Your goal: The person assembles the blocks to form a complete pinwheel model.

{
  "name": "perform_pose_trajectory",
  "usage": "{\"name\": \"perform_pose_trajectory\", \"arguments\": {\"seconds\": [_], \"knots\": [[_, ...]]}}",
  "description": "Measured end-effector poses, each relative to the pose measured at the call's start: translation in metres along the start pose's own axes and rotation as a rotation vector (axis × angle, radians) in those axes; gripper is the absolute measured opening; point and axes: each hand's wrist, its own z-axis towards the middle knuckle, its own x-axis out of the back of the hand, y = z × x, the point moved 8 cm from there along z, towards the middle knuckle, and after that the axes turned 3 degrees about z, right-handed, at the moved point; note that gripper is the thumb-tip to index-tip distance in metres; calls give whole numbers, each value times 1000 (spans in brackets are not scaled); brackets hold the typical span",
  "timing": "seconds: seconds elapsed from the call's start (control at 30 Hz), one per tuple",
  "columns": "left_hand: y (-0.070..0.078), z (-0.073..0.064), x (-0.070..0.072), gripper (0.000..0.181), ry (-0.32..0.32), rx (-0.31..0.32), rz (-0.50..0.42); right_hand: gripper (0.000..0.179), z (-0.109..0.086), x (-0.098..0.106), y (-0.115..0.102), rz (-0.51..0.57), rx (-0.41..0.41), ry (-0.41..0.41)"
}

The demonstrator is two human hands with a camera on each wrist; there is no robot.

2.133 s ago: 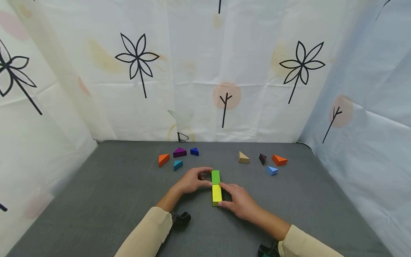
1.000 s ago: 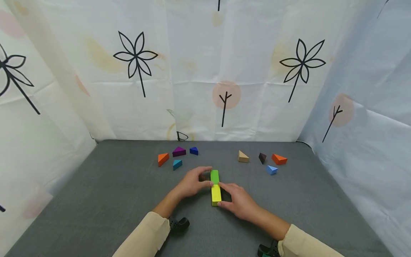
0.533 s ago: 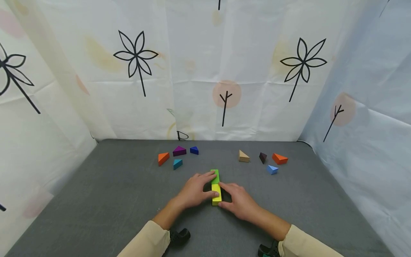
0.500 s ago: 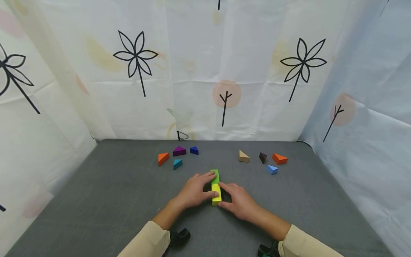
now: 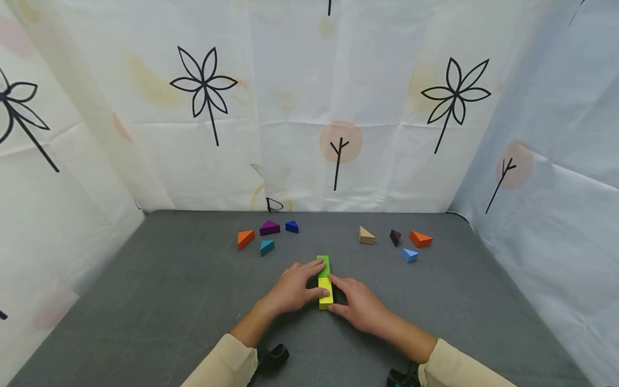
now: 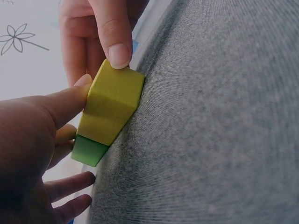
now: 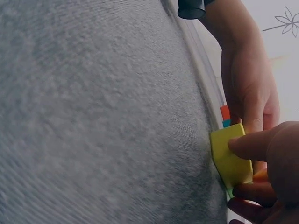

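A yellow rectangular block [image 5: 325,302] lies lengthwise on the grey table, its far end meeting a green block [image 5: 326,272] in one line. My left hand [image 5: 290,290] reaches in from the left, thumb resting on the yellow block's top and fingertips touching the green top. From the right, my right hand [image 5: 360,306] holds the yellow block, thumb at its near end and index finger near the joint. The left wrist view shows the yellow block [image 6: 112,102] in front, with the green block [image 6: 88,151] behind it.
Triangular blocks stand farther back. At left are orange [image 5: 245,239], purple [image 5: 270,228], teal [image 5: 267,247] and dark blue [image 5: 292,227] ones; at right, natural wood [image 5: 366,236], dark brown [image 5: 395,237], red-orange [image 5: 420,239] and light blue [image 5: 409,256]. A patterned cloth wall [image 5: 290,161] bounds the table.
My left hand has gone from the left side of the green block to the tops of both blocks, moving slightly nearer. The right hand and the blocks stay put.
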Motion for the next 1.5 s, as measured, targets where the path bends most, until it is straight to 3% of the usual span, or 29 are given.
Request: {"name": "perform_pose_trajectory", "arguments": {"seconds": [0.3,0.57,0.8,1.2,1.33,1.5], "knots": [[1,-1,0,66,1,6,-28,56,6,16,-1,20,66,-65],[0,0,0,66,-19,28,-19,39,13,48,1,-65,102,-19],[-2,1,-2,67,-33,42,-14,30,24,74,10,-119,86,115],[0,-2,-1,66,-22,39,-6,19,34,109,52,-238,119,467],[-1,-1,-2,66,-22,41,-3,23,37,116,68,-272,103,522],[-1,-1,-2,66,-23,40,-4,26,40,121,83,-316,69,526]]}}
